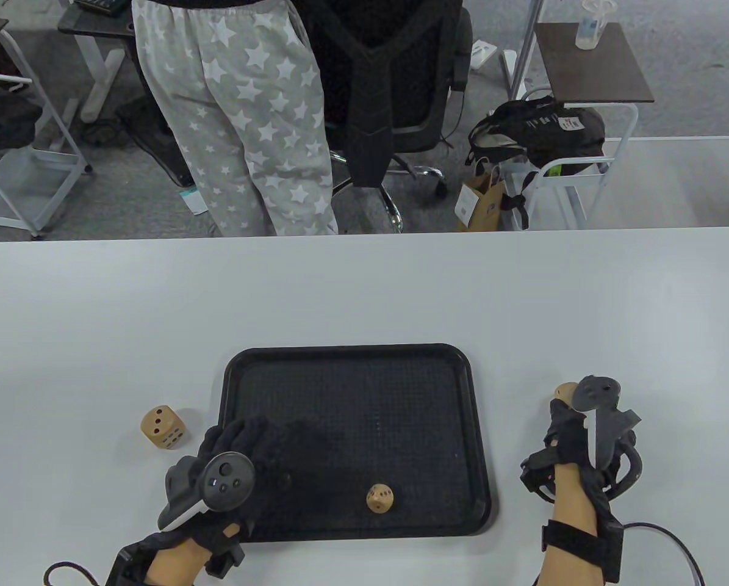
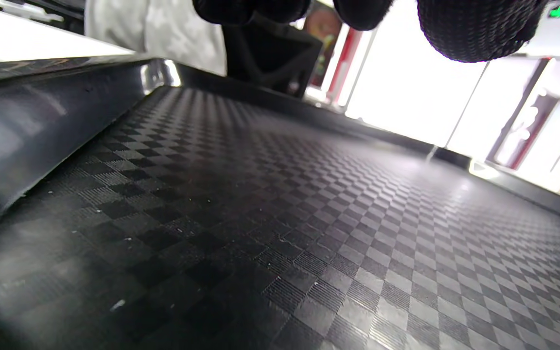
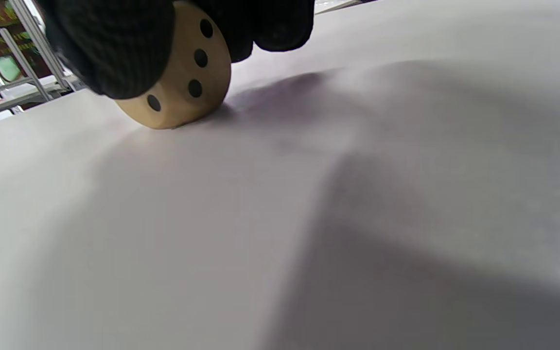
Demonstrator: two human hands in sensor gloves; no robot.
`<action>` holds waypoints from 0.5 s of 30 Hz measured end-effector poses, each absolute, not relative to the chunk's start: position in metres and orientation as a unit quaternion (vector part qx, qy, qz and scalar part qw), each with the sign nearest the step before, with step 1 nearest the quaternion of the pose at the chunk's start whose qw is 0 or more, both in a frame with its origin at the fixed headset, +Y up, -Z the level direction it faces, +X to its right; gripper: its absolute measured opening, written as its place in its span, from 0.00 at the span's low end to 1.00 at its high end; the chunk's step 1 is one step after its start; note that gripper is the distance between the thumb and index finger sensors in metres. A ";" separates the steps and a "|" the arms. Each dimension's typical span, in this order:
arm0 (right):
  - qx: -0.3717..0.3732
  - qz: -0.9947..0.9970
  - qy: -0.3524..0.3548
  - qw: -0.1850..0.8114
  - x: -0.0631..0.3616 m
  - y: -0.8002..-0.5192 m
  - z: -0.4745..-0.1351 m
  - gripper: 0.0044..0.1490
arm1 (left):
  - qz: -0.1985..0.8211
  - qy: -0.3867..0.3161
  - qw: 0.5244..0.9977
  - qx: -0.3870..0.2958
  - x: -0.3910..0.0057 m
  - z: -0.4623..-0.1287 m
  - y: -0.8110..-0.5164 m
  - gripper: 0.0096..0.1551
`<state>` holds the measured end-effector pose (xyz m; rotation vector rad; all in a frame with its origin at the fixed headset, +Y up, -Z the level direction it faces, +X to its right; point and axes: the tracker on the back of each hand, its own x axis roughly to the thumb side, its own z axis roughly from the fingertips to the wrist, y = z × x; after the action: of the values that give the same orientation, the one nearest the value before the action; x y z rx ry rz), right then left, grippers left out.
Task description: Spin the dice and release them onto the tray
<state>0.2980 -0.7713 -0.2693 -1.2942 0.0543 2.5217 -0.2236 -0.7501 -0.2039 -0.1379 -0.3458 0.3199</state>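
A black tray [image 1: 352, 349] lies in the middle of the white table [image 1: 364, 287]. One small wooden die [image 1: 379, 497] sits on the tray near its front edge. A bigger wooden die [image 1: 163, 426] rests on the table left of the tray. My left hand [image 1: 266, 436] hovers over the tray's front left part with fingers spread, holding nothing; its fingertips [image 2: 474, 29] hang above the tray's patterned floor [image 2: 309, 218]. Right of the tray, my right hand [image 1: 568, 406] grips a third die [image 3: 183, 73], which touches the table.
A person in star-patterned trousers [image 1: 242, 122] stands beyond the table's far edge beside a black office chair [image 1: 388, 91]. A white cart with a black bag [image 1: 541, 131] stands further right. Cables trail from both wrists at the front edge.
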 end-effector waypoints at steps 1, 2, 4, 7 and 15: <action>-0.440 0.886 0.015 0.146 0.295 -0.768 -0.269 0.47 | 0.159 -0.171 0.970 -0.067 -0.224 -0.204 -0.750 0.43; -0.430 0.890 0.005 0.150 0.291 -0.765 -0.268 0.47 | 0.159 -0.171 0.970 -0.067 -0.224 -0.204 -0.750 0.43; -0.406 0.899 -0.016 0.164 0.281 -0.757 -0.268 0.47 | 0.160 -0.171 0.970 -0.065 -0.224 -0.204 -0.749 0.44; -0.354 0.916 -0.056 0.179 0.260 -0.739 -0.268 0.46 | 0.161 -0.170 0.970 -0.062 -0.225 -0.204 -0.750 0.43; -0.167 0.964 -0.050 0.199 0.190 -0.707 -0.266 0.45 | 0.169 -0.164 0.971 -0.054 -0.231 -0.204 -0.746 0.43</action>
<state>0.1899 -0.7070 -0.2655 -0.4670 -0.1389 2.6974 -0.2307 -0.7455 -0.2041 -0.1082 -0.3305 0.3407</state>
